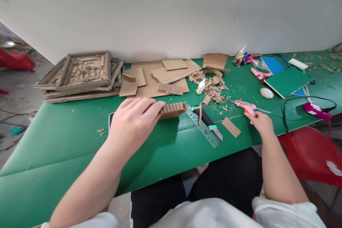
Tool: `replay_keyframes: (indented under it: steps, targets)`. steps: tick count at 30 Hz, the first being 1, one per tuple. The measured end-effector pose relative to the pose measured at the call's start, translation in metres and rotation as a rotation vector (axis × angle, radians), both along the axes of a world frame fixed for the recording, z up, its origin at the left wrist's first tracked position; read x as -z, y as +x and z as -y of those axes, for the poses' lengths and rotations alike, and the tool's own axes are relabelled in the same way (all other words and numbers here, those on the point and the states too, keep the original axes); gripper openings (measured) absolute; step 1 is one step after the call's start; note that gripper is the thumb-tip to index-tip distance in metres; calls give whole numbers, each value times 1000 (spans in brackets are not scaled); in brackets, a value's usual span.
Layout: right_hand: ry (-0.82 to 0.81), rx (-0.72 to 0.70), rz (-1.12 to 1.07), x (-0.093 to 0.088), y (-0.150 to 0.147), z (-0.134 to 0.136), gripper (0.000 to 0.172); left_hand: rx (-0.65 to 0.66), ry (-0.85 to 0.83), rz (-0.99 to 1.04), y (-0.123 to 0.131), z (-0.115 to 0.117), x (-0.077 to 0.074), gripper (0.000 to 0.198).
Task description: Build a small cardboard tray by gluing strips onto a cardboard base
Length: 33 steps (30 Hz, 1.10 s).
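My left hand (133, 119) is closed on a strip of corrugated cardboard (173, 109), held just above the green table (66, 139). My right hand (260, 121) grips a pink glue gun (247, 107) that rests on the table to the right. Between the hands lie a clear ruler (203, 126), a black utility knife (207, 119) and a small flat cardboard piece (231, 127).
Stacked cardboard frames (82, 73) stand at the back left, flat cardboard sheets (160, 74) behind the hands. A small glue bottle (201, 86) sits among cardboard scraps (213, 89). Green and blue boards (287, 80), a second glue gun (259, 74), a magenta tool (316, 109) with cable and a red chair (310, 153) are at right.
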State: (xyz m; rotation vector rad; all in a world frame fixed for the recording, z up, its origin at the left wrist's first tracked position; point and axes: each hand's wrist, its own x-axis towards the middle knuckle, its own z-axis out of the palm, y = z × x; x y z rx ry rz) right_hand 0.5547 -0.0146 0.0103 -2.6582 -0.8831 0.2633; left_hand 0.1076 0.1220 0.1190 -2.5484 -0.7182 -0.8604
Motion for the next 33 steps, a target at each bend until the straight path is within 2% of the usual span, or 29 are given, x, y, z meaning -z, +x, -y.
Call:
replay_keyframes:
  steps: [5,7,10,13,16,18,22,25,31,33]
  targets:
    - [138,86,-143,-6,-4,-1,21,31,49,22,3,-3,3,10]
    - [249,90,-223,-7,-9,4,25,29,49,20,5,-4,4,10]
    - [415,37,-365,-15,-24,12,42,26,48,14,6,-5,6,10]
    - [541,-63,-546,-35,-52,21,42,32,37,5,8,-4,7,10]
    - [492,-99,-759,-62,-91,26,42,40,25,4,9,-2,8,10]
    - [495,-117,-826,-77,-118,26,43,47,27,4,10,-2,8,10]
    - [400,-235,-981,-95,-154,17,35,47,40,2,9,-1,8,11]
    - [358,-302,-933,-101,-164,10,29,49,41,1,8,-1,7,11]
    - [376,-397,-488,-112,-176,9,23,48,44,-16,8,3,8,13]
    - [343,-395,-413,-112,-178,12,29,37,55,-19,9,5,8,14]
